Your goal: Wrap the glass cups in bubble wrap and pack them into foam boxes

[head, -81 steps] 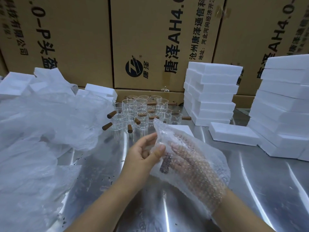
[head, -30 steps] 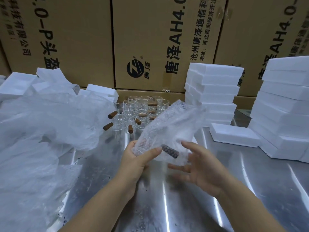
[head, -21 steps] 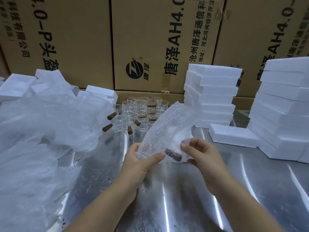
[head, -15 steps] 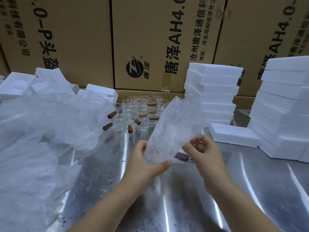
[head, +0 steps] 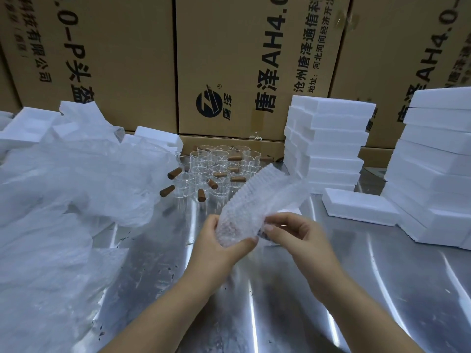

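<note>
I hold a bubble-wrap bundle above the steel table, tilted up to the right. A dark brown handle shows through the wrap at its lower end, so a glass cup sits inside. My left hand grips the bundle's lower end from the left, thumb across the front. My right hand pinches the wrap's lower right edge. Behind the bundle stand several clear glass cups with brown wooden handles.
A heap of loose bubble wrap covers the table's left side. White foam boxes stand stacked at centre right and far right, with one single foam box lying flat between them. Cardboard cartons wall off the back.
My right hand came out from inside the wrap and now pinches its lower edge. The bundle swung upright and was rolled tighter, with the brown handle now mostly covered.
</note>
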